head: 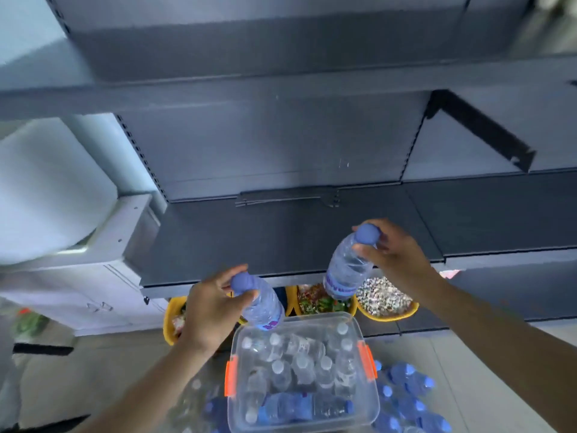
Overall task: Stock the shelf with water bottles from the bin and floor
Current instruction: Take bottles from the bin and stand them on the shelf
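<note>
Left hand (209,310) gripping capped bottle (260,300) above bin (359,331); right hand (395,256) gripping second bottle (346,267) at 1 o'clock, near shelf (249,242) edge.

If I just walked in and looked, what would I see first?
Probably the two hands, each holding a blue-capped water bottle by its top: the left hand with the lower bottle, the right hand with the higher bottle, both in front of the bare grey shelf. Right below sits a clear bin with orange latches, full of bottles.
</note>
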{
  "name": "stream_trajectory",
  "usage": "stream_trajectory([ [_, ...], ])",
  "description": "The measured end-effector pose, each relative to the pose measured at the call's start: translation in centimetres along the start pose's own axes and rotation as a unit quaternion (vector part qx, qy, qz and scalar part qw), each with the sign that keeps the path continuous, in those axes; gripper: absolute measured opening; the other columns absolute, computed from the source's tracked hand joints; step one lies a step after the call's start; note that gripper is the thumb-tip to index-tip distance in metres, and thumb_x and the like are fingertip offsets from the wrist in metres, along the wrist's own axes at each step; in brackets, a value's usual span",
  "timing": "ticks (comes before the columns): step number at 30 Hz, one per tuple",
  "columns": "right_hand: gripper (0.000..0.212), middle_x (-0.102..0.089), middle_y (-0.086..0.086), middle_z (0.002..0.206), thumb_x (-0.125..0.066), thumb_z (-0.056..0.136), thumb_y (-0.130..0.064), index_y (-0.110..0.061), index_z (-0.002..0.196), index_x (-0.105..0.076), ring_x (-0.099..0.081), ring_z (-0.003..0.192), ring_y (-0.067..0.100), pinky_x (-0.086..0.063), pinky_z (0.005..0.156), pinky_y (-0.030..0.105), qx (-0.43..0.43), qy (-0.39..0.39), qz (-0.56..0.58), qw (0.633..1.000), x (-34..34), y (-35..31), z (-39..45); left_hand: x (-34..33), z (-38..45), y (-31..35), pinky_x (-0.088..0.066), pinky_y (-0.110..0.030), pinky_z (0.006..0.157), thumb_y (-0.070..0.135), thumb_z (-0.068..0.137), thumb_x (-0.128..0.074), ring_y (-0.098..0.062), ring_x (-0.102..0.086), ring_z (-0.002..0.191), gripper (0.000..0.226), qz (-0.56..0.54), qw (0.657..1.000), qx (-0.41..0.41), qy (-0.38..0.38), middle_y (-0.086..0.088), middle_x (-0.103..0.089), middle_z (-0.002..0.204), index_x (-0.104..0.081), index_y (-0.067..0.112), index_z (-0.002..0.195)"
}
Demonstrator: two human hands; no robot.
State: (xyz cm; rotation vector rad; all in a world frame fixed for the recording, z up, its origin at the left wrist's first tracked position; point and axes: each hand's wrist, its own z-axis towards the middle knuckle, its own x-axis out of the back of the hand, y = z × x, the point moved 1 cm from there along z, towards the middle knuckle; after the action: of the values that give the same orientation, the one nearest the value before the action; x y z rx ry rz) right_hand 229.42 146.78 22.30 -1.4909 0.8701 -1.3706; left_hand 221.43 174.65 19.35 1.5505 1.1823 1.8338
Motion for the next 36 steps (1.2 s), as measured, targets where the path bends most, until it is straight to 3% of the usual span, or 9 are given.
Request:
stream_trajectory([
  [4, 0.018, -0.062, -0.009, 0.087, -0.065, 0.085, -0.008, -0.017, 0.099, -0.057, -0.057, 0.068, -0.012, -0.044, 0.063, 0.004, 0.080, 0.040, -0.033, 0.995, 5.3, -9.6, 0.1, 4.9, 1.2, 11.1, -0.056, -0.023, 0.077, 0.014, 0.067, -0.082, 0.002, -0.068, 0.075, 0.044, -0.043, 0.995, -0.088, 0.001, 0.022, -0.071, 0.083, -0.069, 0.026, 0.108],
  [7, 0.015, -0.062, -0.011, 0.082, -0.067, 0.084, -0.015, -0.027, 0.086, -0.058, -0.058, 0.069, -0.006, -0.045, 0.064, 0.008, 0.141, 0.102, -0.047, 0.984, 9.1, -16.1, 0.1, 8.3, 2.0, 19.5, -0.051, -0.012, 0.068, 0.011, 0.069, -0.080, 0.006, -0.066, 0.071, 0.043, -0.049, 0.985, -0.163, -0.004, 0.025, -0.066, 0.083, -0.068, 0.024, 0.108],
  [12, 0.005, -0.068, 0.009, 0.088, -0.067, 0.085, -0.023, -0.022, 0.084, -0.062, -0.060, 0.081, 0.015, -0.052, 0.083, 0.040, 0.204, 0.187, -0.029, 0.961, 14.5, -24.8, 1.0, 12.0, 3.3, 31.0, -0.048, -0.008, 0.070, 0.014, 0.069, -0.079, 0.005, -0.066, 0.075, 0.042, -0.092, 0.967, -0.235, -0.031, 0.016, -0.070, 0.090, -0.066, 0.033, 0.104],
  [15, 0.026, -0.068, 0.020, 0.091, -0.068, 0.083, -0.032, -0.007, 0.088, -0.064, -0.060, 0.078, 0.022, -0.051, 0.083, 0.048, 0.214, 0.231, -0.049, 0.948, 17.4, -28.0, 3.0, 12.4, 5.2, 36.2, -0.047, -0.014, 0.079, 0.012, 0.073, -0.077, -0.002, -0.064, 0.083, 0.042, -0.114, 0.958, -0.262, -0.038, 0.008, -0.070, 0.097, -0.065, 0.027, 0.110],
  [17, 0.038, -0.066, 0.024, 0.090, -0.068, 0.081, -0.039, -0.002, 0.087, -0.061, -0.060, 0.076, 0.028, -0.053, 0.079, 0.046, 0.213, 0.252, -0.060, 0.942, 19.0, -29.2, 4.6, 11.8, 6.8, 39.0, -0.048, -0.018, 0.082, 0.009, 0.076, -0.075, -0.006, -0.063, 0.085, 0.044, -0.125, 0.952, -0.276, -0.045, 0.002, -0.068, 0.098, -0.062, 0.022, 0.116],
  [20, 0.031, -0.053, 0.000, 0.065, -0.068, 0.084, -0.032, -0.020, 0.063, -0.048, -0.047, 0.061, 0.011, -0.040, 0.057, 0.013, 0.202, 0.272, -0.069, 0.938, 20.9, -29.8, 7.3, 10.0, 9.9, 42.1, -0.050, -0.020, 0.082, 0.005, 0.078, -0.072, -0.009, -0.061, 0.083, 0.048, -0.130, 0.947, -0.291, -0.052, 0.002, -0.063, 0.092, -0.058, 0.018, 0.123],
  [21, 0.033, -0.049, -0.005, 0.063, -0.068, 0.084, -0.031, -0.024, 0.061, -0.044, -0.045, 0.059, 0.008, -0.035, 0.054, 0.010, 0.197, 0.277, -0.075, 0.937, 21.5, -29.8, 8.4, 9.2, 11.1, 42.9, -0.050, -0.021, 0.083, 0.004, 0.079, -0.071, -0.010, -0.061, 0.085, 0.050, -0.133, 0.946, -0.292, -0.053, 0.000, -0.063, 0.095, -0.056, 0.016, 0.125],
  [28, 0.018, -0.065, 0.007, 0.085, -0.068, 0.084, -0.029, -0.012, 0.086, -0.062, -0.056, 0.075, 0.015, -0.046, 0.075, 0.028, 0.182, 0.254, -0.077, 0.947, 25.7, -27.0, 18.6, 1.8, 20.4, 47.1, -0.044, 0.000, 0.055, 0.002, 0.082, -0.066, -0.011, -0.057, 0.083, 0.053, -0.131, 0.949, -0.281, -0.063, -0.002, -0.059, 0.097, -0.051, 0.015, 0.131],
  [36, 0.022, -0.067, 0.012, 0.098, -0.066, 0.086, -0.025, -0.008, 0.099, -0.062, -0.063, 0.087, 0.023, -0.052, 0.087, 0.041, 0.200, 0.178, -0.055, 0.962, 29.0, -25.4, 30.7, -5.5, 30.4, 52.1, -0.046, -0.003, 0.065, -0.003, 0.084, -0.062, -0.013, -0.057, 0.095, 0.055, -0.129, 0.943, -0.293, -0.090, -0.005, -0.059, 0.108, -0.047, 0.013, 0.134],
])
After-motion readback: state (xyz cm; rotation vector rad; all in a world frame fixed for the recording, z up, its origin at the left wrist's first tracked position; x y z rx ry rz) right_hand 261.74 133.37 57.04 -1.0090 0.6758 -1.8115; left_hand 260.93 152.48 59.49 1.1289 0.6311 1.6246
